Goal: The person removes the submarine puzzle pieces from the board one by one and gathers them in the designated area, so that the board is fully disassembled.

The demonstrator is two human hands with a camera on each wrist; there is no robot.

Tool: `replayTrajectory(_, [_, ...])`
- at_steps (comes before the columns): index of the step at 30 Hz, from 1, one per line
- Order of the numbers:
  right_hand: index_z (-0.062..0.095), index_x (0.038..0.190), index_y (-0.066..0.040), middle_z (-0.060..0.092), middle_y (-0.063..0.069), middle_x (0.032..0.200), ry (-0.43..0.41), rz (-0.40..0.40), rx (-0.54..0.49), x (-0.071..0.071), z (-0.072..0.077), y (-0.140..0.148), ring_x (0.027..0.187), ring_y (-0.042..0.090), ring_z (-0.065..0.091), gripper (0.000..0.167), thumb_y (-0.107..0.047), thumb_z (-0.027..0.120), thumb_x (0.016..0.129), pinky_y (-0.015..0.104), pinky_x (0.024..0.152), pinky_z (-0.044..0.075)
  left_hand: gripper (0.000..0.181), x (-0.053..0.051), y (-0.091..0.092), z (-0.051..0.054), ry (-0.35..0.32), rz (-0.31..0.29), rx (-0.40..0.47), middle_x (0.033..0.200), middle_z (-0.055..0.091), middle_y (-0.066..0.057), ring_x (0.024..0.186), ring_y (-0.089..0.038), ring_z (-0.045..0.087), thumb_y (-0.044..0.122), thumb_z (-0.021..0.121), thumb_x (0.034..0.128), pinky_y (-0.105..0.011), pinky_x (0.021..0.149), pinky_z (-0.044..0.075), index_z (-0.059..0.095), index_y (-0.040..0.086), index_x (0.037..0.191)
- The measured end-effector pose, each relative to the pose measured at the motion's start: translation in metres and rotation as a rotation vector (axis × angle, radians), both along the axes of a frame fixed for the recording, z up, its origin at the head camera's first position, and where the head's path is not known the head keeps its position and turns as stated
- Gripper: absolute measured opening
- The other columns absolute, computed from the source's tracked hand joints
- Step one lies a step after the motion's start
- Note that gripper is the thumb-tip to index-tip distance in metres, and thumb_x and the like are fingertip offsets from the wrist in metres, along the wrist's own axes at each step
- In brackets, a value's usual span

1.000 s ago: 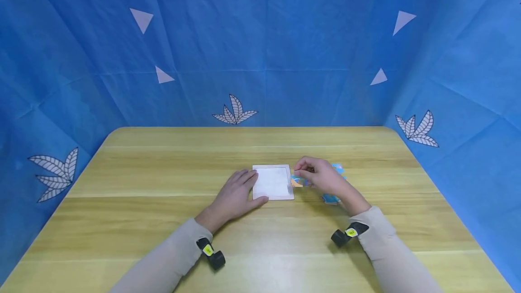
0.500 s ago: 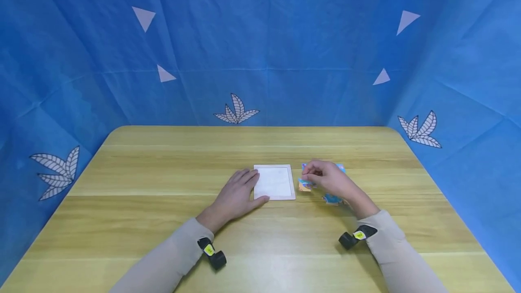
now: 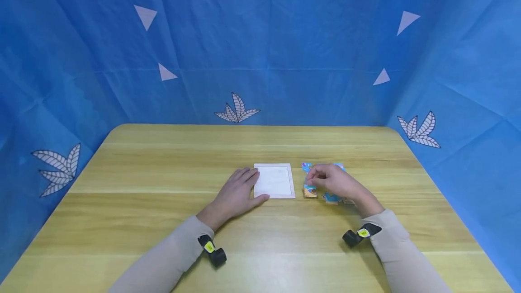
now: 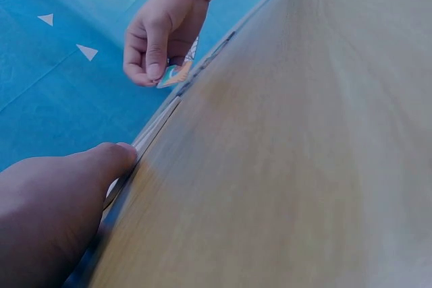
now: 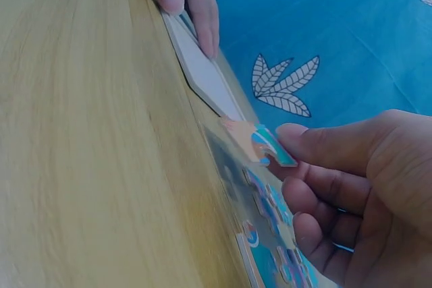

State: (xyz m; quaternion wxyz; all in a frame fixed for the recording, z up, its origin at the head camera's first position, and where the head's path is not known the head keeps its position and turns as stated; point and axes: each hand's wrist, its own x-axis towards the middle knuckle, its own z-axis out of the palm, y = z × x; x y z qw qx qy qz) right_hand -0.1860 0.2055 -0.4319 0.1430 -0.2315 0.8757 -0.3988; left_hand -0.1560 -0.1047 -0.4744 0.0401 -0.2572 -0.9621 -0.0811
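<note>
A flat, square white puzzle tray (image 3: 273, 181) with a raised rim lies on the table. My left hand (image 3: 238, 194) rests on its left side, fingers spread over the far left and the thumb (image 4: 116, 160) at the near edge. To the right of the tray, my right hand (image 3: 335, 181) pinches a jigsaw piece (image 5: 251, 141) between thumb and fingers. That piece is orange and teal, held just above the table. Several loose blue jigsaw pieces (image 5: 273, 261) lie under and around the right hand, which partly hides them in the head view.
The light wooden table (image 3: 163, 157) reaches back to a blue cloth (image 3: 309, 35) with leaf and triangle prints. Blue cloth also hangs at both sides. Each sleeved wrist wears a small black camera (image 3: 218, 257).
My right hand has moved right and a little nearer, carrying the jigsaw piece away from the tray's right edge. The piece has turned slightly. My left hand stays on the tray.
</note>
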Motion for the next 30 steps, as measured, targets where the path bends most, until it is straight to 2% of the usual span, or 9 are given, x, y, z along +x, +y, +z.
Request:
replayTrajectory(8, [0.067,0.095,-0.010,0.066,0.002,0.084,-0.040,0.016,0.025,0.0017,0.0023,0.0034,0.067,0.019,0.051,0.008,-0.012,0.060,0.098,0.029,0.058,0.044,0.085,-0.0022,0.0002,-0.0002,-0.005,-0.003,0.003,0.152,0.040,-0.009,0.141,-0.028,0.032,0.069,0.041,0.0930,-0.038,0.119,0.019,0.043,0.004,0.147])
replayTrajectory(13, [0.067,0.093,-0.011,0.066,0.002,0.084,-0.041,0.025,0.042,0.0017,0.0007,0.0039,0.071,0.019,0.056,0.007,-0.012,0.061,0.097,0.031,0.062,0.048,0.085,-0.0022,-0.0001,-0.0010,-0.007,0.000,0.001,0.152,0.040,-0.009,0.141,-0.028,0.032,0.069,0.041,0.0930,-0.038,0.119,0.019,0.043,0.004,0.147])
replayTrajectory(19, [0.068,0.092,-0.012,0.066,0.000,0.082,-0.019,0.042,0.062,-0.0010,0.0017,0.0033,0.073,0.019,0.058,0.006,-0.013,0.064,0.096,0.031,0.064,0.051,0.084,-0.0026,-0.0008,0.0008,-0.008,0.002,0.013,0.152,0.040,-0.010,0.141,-0.029,0.032,0.068,0.043,0.0931,-0.039,0.119,0.019,0.043,0.003,0.147])
replayTrajectory(30, [0.070,0.092,-0.013,0.067,-0.002,0.084,0.004,0.027,0.082,-0.0009,0.0018,0.0056,0.072,0.017,0.055,0.007,-0.013,0.064,0.096,0.029,0.064,0.050,0.085,-0.0026,0.0001,0.0016,-0.015,0.003,-0.002,0.152,0.040,-0.010,0.141,-0.029,0.032,0.068,0.043,0.0929,-0.039,0.119,0.019,0.044,0.003,0.146])
